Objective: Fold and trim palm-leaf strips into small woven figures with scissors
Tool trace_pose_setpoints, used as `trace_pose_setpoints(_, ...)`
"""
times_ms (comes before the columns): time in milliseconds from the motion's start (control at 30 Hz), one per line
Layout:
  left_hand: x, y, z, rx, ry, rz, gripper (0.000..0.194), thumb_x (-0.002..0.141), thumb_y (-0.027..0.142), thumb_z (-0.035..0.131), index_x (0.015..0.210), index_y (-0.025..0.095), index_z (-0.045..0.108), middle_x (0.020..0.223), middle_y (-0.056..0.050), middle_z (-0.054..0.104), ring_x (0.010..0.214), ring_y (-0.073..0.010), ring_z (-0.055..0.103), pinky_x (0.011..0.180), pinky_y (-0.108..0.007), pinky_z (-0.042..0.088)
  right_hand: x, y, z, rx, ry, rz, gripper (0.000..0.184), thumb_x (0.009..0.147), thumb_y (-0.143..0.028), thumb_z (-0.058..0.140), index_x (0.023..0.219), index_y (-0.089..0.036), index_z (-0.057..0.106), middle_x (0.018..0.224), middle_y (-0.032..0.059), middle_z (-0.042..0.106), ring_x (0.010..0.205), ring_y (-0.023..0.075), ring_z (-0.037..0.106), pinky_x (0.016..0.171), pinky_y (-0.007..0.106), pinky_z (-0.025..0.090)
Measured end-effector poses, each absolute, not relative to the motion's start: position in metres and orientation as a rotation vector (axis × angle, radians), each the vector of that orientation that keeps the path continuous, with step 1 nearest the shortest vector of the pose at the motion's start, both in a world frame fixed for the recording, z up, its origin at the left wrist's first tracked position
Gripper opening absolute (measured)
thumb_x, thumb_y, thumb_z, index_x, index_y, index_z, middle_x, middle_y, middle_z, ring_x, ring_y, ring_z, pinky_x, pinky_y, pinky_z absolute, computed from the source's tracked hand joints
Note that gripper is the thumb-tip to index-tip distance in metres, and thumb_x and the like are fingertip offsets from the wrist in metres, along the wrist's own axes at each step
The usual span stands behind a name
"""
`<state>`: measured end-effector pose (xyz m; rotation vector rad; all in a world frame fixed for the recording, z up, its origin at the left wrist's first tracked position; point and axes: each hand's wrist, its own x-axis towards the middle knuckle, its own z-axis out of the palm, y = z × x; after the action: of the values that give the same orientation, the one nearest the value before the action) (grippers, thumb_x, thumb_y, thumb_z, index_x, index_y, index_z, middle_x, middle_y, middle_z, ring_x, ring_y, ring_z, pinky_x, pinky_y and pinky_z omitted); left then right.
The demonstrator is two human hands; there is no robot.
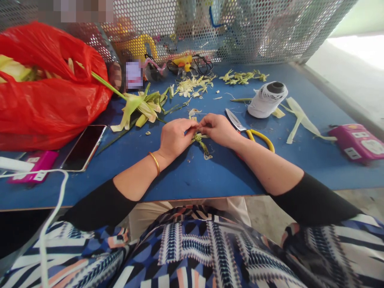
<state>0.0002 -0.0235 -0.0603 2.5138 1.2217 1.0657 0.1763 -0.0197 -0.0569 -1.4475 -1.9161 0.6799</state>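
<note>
Both hands meet over the middle of the blue table (180, 176), fingertips nearly touching. My left hand (177, 136), with a gold bangle at its wrist, is closed in a pinch on a small knotted piece of green plant leaf (198, 139). From the other side my right hand (218, 129) pinches at the same piece, its thumb and fingers pressed together. The knotted end hangs below the fingers toward me; the upper part is mostly hidden. Just right of my right hand lie scissors (253, 134) with yellow handles, blades pointing away and apart. Beyond them stands a tilted spool of white thread (266, 101).
A red plastic bag (60, 108) of leaves fills the left, beside a phone (85, 148). Leaf strips (141, 105), cut pieces (193, 86) and knotted green pieces (244, 77) lie farther back. Purple boxes (357, 141) sit at both sides. Perforated metal mesh (240, 36) closes the back.
</note>
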Motion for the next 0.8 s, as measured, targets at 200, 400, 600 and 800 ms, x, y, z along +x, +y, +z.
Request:
trace_pose_setpoints(200, 0.0, -0.026, -0.053, 2.428, 1.308, 0.941, 0.016, 0.091, 0.022, 0.058, 0.088, 0.021, 0.074, 0.092, -0.005, 0.077, 0.088, -0.019, 0.069, 0.082, -0.029, 0.049, 0.18, -0.02, -0.054, -1.543, -1.993, 0.493, 0.01, 0.077, -0.01, 0.063, 0.073, -0.016, 0.07, 0.083, 0.0041, 0.067, 0.073, 0.0152, 0.055, 0.071, 0.028, 0.041)
trace_pose_setpoints(400, -0.008, -0.017, -0.053, 2.363, 1.545, 0.697, 0.013, 0.087, 0.023, 0.062, 0.081, 0.022, 0.073, 0.087, -0.005, 0.077, 0.083, -0.022, 0.068, 0.072, -0.031, 0.046, 0.195, -0.013, -0.052, -1.741, -2.045, 0.321, 0.012, 0.077, -0.01, 0.062, 0.069, -0.017, 0.069, 0.085, 0.0085, 0.069, 0.08, 0.0204, 0.058, 0.075, 0.032, 0.042)
trace_pose_setpoints(600, -0.011, -0.014, -0.05, 2.371, 1.586, 0.612, 0.013, 0.085, 0.023, 0.062, 0.078, 0.023, 0.073, 0.087, -0.005, 0.077, 0.082, -0.0231, 0.068, 0.07, -0.032, 0.045, 0.192, -0.016, -0.044, -1.791, -1.913, 0.604, 0.013, 0.079, -0.01, 0.059, 0.076, -0.017, 0.069, 0.068, 0.0025, 0.067, 0.066, 0.0163, 0.058, 0.066, 0.029, 0.04)
trace_pose_setpoints(800, -0.009, -0.016, -0.048, 2.341, 1.586, 0.586, 0.012, 0.085, 0.02, 0.063, 0.08, 0.023, 0.073, 0.09, -0.005, 0.078, 0.085, -0.0233, 0.069, 0.07, -0.032, 0.046, 0.189, -0.018, -0.046, -1.662, -1.8, 0.662, 0.028, 0.087, -0.015, 0.056, 0.111, -0.019, 0.071, 0.084, 0.0018, 0.071, 0.066, 0.0141, 0.059, 0.066, 0.027, 0.042)
